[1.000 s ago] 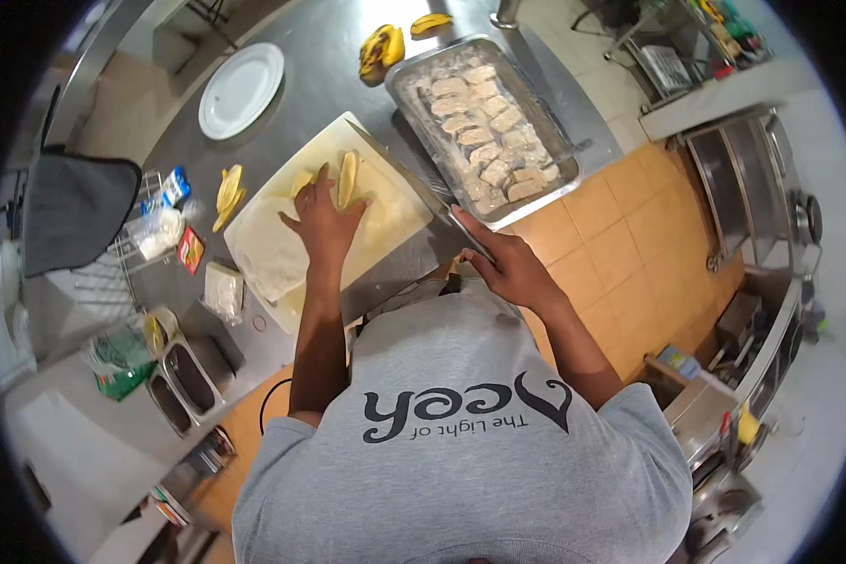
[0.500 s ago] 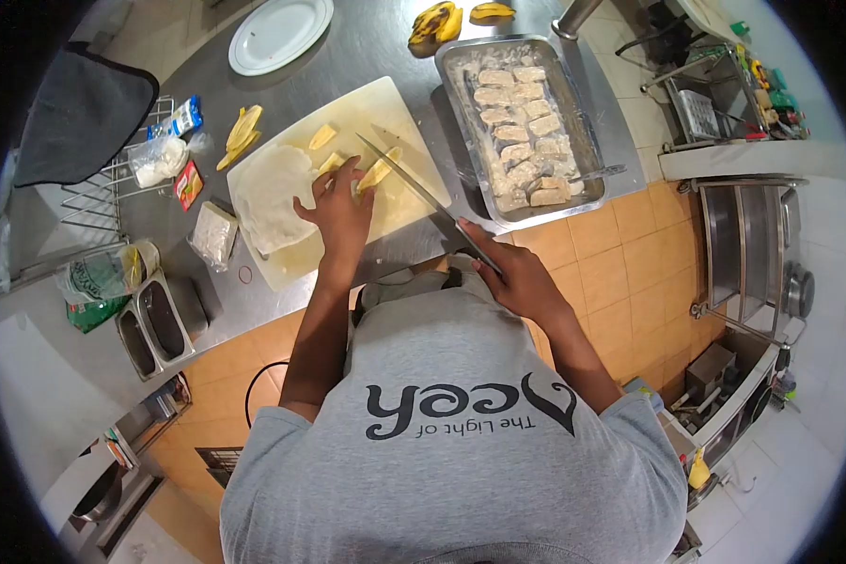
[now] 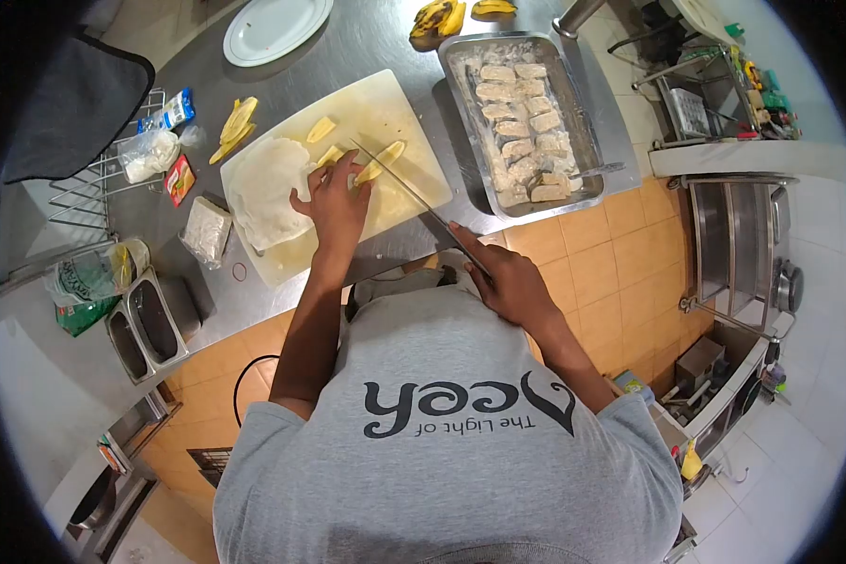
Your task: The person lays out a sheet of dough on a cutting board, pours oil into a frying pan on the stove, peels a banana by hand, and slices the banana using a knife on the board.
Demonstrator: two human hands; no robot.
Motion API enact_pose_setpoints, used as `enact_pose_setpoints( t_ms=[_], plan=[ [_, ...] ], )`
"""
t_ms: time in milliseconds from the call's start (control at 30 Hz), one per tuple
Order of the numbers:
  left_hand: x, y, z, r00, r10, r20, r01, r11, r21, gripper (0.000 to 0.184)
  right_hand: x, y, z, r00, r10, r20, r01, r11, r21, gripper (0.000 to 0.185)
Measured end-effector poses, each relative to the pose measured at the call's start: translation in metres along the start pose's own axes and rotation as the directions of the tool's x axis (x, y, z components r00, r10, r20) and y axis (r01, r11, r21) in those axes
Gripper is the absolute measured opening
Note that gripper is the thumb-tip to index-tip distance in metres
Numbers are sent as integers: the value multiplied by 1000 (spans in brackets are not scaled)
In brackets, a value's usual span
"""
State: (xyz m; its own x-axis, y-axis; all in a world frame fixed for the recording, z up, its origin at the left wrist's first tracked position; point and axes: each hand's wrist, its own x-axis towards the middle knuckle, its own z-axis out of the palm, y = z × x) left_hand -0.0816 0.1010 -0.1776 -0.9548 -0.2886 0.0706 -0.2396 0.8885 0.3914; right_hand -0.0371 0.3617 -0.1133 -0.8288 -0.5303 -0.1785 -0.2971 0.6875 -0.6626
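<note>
My right hand (image 3: 509, 282) is wrapped round the handle of a long knife (image 3: 404, 185), whose blade reaches left over the cutting board (image 3: 414, 141). The blade lies across a yellow plantain piece (image 3: 382, 163). Beside the blade tip, my left hand (image 3: 336, 202) has its fingertips bent down on the near end of that piece. Two other pieces lie on the board, one (image 3: 321, 129) beyond my fingers and one (image 3: 329, 156) partly under them. A flat white sheet (image 3: 265, 193) covers the board's left part.
A metal tray (image 3: 587, 141) with several floured pieces stands right of the board. Plantains (image 3: 437, 17) and a white plate (image 3: 277, 28) are at the back. Peel (image 3: 235, 127), a wrapped block (image 3: 207, 232) and a wire rack (image 3: 85, 202) are on the left.
The view has shifted, and the knife has swung from beside the board onto the plantain piece. My left hand's fingers have drawn closer together at that piece.
</note>
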Motion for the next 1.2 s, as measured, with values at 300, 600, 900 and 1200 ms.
enact_pose_setpoints(
  t_ms=[300,600,900,1200],
  plan=[
    [-2,0,-2,1000,12,-19,-13,999,-46,51,1,2,8,1000,-3,-20,3,1000,13,61],
    [-1,-1,0,999,19,-31,-20,999,-50,51,0,-1,-2,1000,21,-5,-21,1000,17,62],
    [-1,2,-2,1000,2,-16,-2,999,-35,48,1,2,1,1000,-9,-6,9,1000,18,61],
    [1,-2,2,1000,-3,-16,3,1000,-26,48,5,4,5,1000,11,13,-11,1000,7,61]
  ],
)
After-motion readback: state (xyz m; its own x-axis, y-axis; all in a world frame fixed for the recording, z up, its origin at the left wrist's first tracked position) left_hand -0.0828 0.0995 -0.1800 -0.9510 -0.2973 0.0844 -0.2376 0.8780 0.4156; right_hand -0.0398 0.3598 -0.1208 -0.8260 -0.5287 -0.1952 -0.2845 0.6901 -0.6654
